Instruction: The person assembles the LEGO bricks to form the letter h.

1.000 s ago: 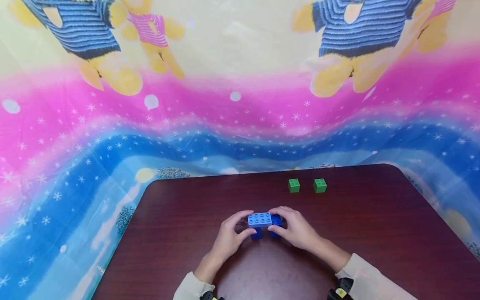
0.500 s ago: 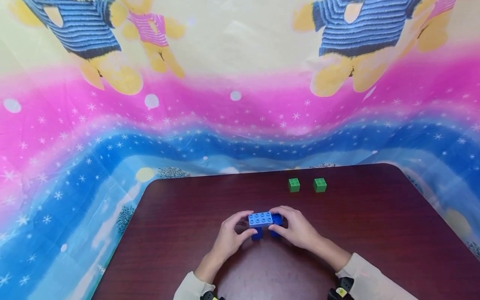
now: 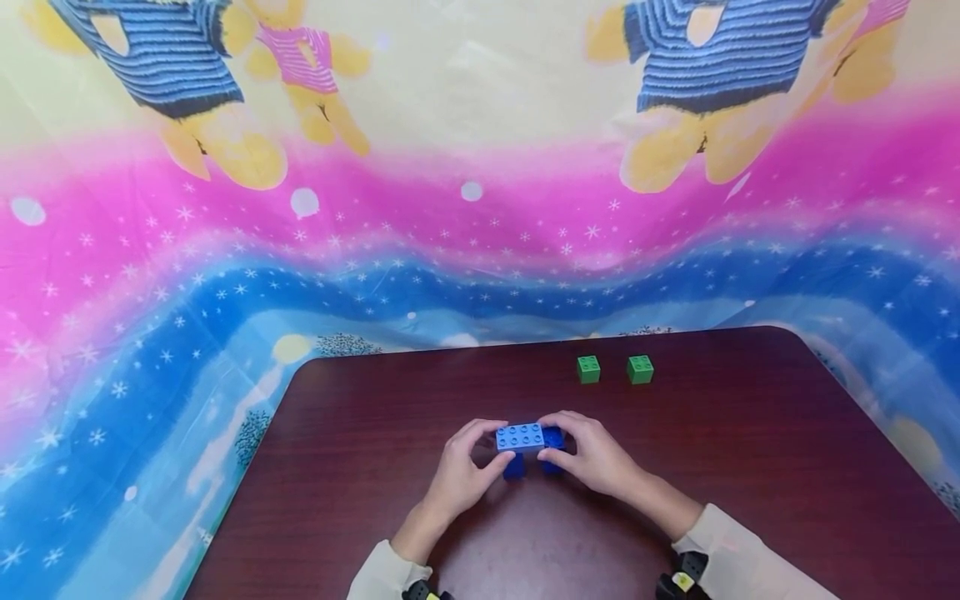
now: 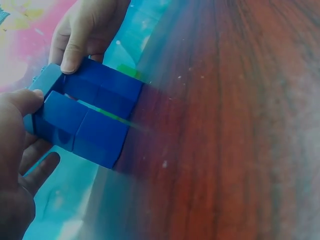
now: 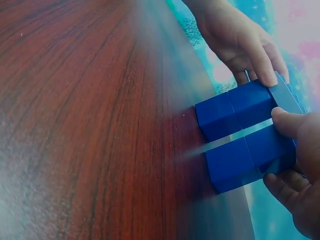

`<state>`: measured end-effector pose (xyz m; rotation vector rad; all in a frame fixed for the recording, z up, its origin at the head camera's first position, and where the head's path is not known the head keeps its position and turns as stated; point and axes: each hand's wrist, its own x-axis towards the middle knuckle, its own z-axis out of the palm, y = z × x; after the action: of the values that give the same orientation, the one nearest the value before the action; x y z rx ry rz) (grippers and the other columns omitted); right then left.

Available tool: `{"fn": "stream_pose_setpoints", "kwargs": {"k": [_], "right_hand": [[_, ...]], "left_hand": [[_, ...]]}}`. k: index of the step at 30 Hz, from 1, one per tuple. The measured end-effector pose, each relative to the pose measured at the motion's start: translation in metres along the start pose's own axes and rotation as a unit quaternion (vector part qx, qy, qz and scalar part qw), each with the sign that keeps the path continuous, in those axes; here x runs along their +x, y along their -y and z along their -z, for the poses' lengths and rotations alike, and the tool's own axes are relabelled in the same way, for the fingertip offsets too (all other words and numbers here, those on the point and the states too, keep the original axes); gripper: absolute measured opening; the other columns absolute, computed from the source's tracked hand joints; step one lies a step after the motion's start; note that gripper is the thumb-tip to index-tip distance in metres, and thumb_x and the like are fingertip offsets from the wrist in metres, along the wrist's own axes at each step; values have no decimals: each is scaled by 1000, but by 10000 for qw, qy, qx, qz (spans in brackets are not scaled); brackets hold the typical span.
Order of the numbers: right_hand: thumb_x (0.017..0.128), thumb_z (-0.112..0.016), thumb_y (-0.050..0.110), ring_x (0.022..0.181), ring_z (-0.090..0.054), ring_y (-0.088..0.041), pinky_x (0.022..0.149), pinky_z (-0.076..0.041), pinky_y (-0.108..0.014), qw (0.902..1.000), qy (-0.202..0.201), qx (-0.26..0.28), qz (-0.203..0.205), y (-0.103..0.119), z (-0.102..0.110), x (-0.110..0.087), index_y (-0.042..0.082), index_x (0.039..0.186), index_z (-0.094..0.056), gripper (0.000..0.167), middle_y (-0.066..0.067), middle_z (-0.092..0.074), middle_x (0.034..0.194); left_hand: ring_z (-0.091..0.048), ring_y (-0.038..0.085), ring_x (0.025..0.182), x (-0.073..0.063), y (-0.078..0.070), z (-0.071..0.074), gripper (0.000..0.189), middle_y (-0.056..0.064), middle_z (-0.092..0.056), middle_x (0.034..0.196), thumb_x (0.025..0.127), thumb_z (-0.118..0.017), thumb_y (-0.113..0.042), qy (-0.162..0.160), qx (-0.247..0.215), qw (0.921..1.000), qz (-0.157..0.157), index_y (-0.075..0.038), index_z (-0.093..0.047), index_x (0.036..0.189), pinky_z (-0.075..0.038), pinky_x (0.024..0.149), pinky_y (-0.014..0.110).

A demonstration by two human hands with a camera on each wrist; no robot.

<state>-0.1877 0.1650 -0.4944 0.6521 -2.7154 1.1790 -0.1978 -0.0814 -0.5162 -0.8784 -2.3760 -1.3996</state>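
Observation:
A light blue toy building brick [image 3: 520, 437] with studs on top lies across the tops of two dark blue stacks. In the left wrist view the left stack [image 4: 82, 130] and right stack [image 4: 107, 90] stand side by side on the table, a narrow gap between them. My left hand [image 3: 459, 471] pinches the light brick at its left end, thumb in front. At the other end, my right hand [image 3: 592, 458] pinches it with thumb and fingers, close over the right stack. In the right wrist view, each stack shows a seam between two dark blue bricks.
Two green bricks, a left one [image 3: 588, 369] and a right one [image 3: 641, 369], sit apart near the back edge of the dark brown table [image 3: 360, 467]. Behind it hangs a colourful cloth [image 3: 480, 208] printed with bears and snowflakes.

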Motion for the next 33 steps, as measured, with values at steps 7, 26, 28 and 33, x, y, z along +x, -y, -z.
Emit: {"fn": "stream_pose_setpoints", "kwargs": {"k": [7, 26, 28, 33], "right_hand": [[88, -82, 21, 110, -66, -25, 93, -57, -45, 9999, 76, 124, 74, -2, 0, 2, 11, 129, -67, 45, -6, -68, 125], [94, -75, 25, 106, -66, -19, 91, -58, -42, 9994, 221, 69, 252, -1, -2, 5, 8, 128, -66, 39, -4, -68, 123], [95, -74, 26, 107, -66, -20, 91, -57, -42, 9994, 238, 30, 256, -1, -2, 5, 9, 128, -66, 38, -4, -68, 123], [95, -75, 27, 110, -65, -20, 93, -56, -44, 9995, 228, -54, 205, -1, -1, 5, 9, 129, -65, 40, -4, -68, 124]], "left_hand": [[-64, 11, 104, 4, -5, 6, 40, -3, -67, 119, 93, -77, -25, 204, 386, 9989, -169, -15, -67, 131, -59, 89, 38], [-61, 11, 110, 7, -15, 8, 43, -1, -60, 127, 96, -73, -23, 710, 1005, 9924, 52, -9, -61, 134, -54, 99, 33], [-61, 11, 111, 6, -14, 8, 43, 0, -61, 128, 96, -73, -25, 734, 966, 9926, 100, -10, -60, 135, -54, 99, 33], [-62, 10, 109, 7, -11, 9, 47, -2, -63, 124, 93, -76, -28, 780, 887, 9925, 309, -14, -61, 135, -54, 98, 35]]}}
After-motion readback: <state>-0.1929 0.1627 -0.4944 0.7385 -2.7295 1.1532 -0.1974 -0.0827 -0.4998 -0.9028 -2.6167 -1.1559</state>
